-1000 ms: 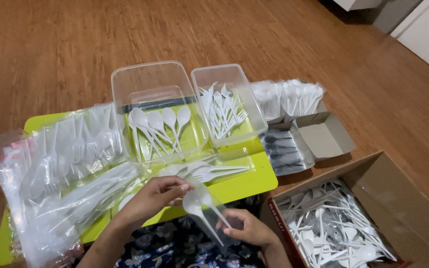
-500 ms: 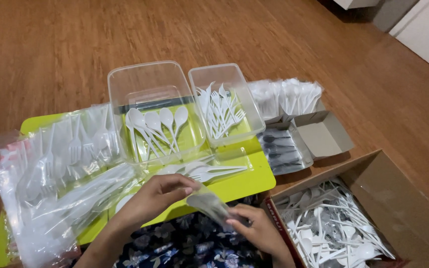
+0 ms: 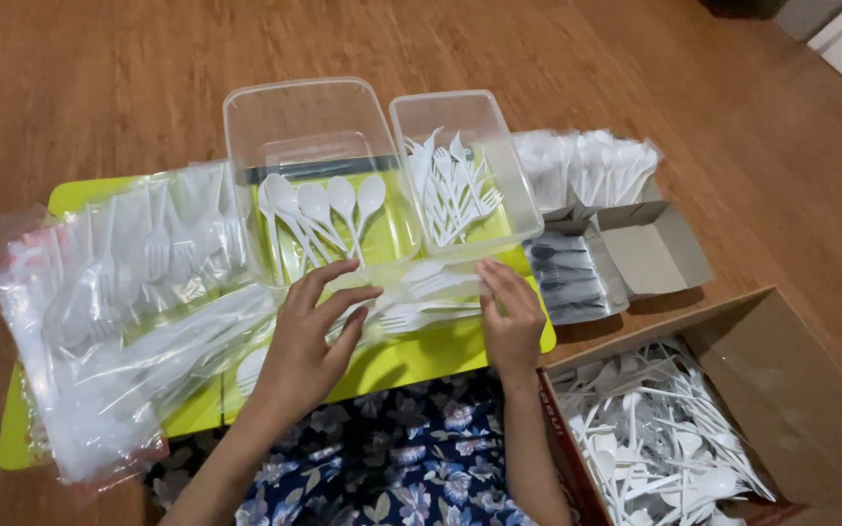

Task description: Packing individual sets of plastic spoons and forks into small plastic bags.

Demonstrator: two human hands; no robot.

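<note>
Starting at the left, we list clear bags of plastic cutlery (image 3: 119, 321) heaped on a lime-green table (image 3: 421, 356). Our left hand (image 3: 309, 336), fingers spread, presses on a clear packet of white forks (image 3: 411, 297) lying on the table before two clear tubs: spoons (image 3: 319, 209), then forks (image 3: 450, 190). Our right hand (image 3: 511, 317), fingers together, rests on the packet's right end. Rightmost, a cardboard box of loose cutlery (image 3: 674, 438).

A thin, clear plastic sleeve holding white plastic forks and spoons (image 3: 421, 292) lies flat and lengthwise along the near edge of the lime-green tray (image 3: 440, 356). The cutlery inside lies on its side, roughly parallel to that edge. The sleeve sits just in front of the two clear containers, toward the tray's right half.
</note>
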